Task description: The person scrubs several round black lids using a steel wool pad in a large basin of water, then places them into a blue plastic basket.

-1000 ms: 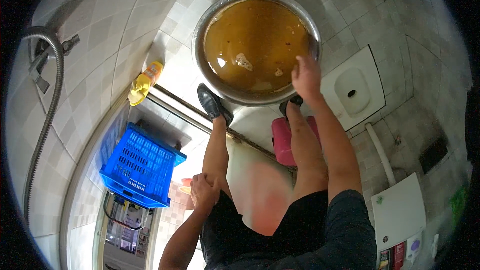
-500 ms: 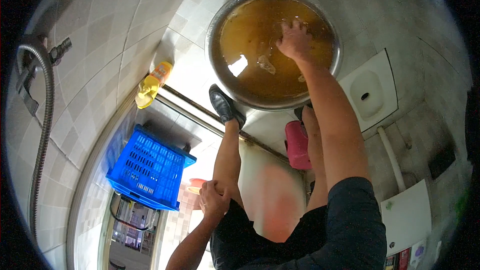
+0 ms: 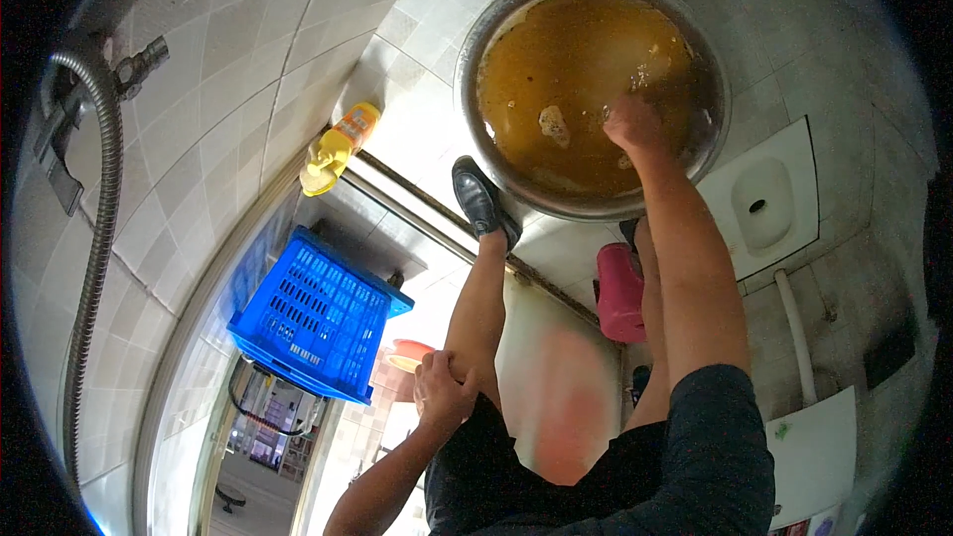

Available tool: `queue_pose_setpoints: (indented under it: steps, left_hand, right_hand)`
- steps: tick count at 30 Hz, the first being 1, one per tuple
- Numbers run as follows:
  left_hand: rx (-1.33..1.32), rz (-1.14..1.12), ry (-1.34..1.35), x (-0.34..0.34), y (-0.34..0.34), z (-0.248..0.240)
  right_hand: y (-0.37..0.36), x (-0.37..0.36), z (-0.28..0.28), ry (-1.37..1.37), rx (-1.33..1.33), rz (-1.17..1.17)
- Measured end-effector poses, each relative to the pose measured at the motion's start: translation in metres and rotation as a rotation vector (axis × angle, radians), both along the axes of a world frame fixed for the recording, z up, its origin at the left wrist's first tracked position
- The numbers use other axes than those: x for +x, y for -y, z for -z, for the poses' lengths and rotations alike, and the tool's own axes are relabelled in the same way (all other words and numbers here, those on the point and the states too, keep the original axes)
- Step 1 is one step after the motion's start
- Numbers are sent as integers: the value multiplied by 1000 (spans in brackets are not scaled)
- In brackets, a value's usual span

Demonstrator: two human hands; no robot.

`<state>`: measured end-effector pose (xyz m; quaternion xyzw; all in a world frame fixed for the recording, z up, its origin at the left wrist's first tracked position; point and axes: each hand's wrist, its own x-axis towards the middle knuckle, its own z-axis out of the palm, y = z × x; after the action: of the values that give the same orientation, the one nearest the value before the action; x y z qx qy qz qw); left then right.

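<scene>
A wide steel basin [image 3: 717, 99] of brown, murky liquid stands on the tiled floor in front of me. My right hand [image 3: 635, 126] reaches into its right half, with the wrist bent and the fingers hidden under the liquid. Whether they grip anything cannot be seen. A pale clump of foam [image 3: 554, 126] floats to the left of that hand, and ripples glint beyond it. My left hand [image 3: 444, 387] rests over my left knee, its fingers laid on the leg and holding no object.
A blue plastic crate [image 3: 320, 310] stands at the left by a door frame, with a yellow bottle [image 3: 340, 149] beyond it. Right of my legs are a pink container [image 3: 620, 293], a white squat toilet [image 3: 769, 201] and a white pipe [image 3: 794, 333]. A metal hose [image 3: 99, 258] hangs on the left wall.
My right hand has drawn nearer to me, and its fingers, partly visible before, are now under the liquid. The whole view has shifted slightly. My left hand stays on the knee.
</scene>
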<state>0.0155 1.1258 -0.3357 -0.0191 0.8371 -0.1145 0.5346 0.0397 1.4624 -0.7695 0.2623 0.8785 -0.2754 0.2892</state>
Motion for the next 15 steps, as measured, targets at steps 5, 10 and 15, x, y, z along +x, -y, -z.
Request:
queue_pose_setpoints:
  steps: [5,10,15]
  left_hand:
    - [25,29,13,0,1,8]
    - [21,14,-24,1,5,3]
    - [33,20,5,0,5,8]
  right_hand:
    - [27,1,33,-87,46,-18]
    - [53,-60,10,-43,-6,339]
    - [72,-45,31,134,-118,221]
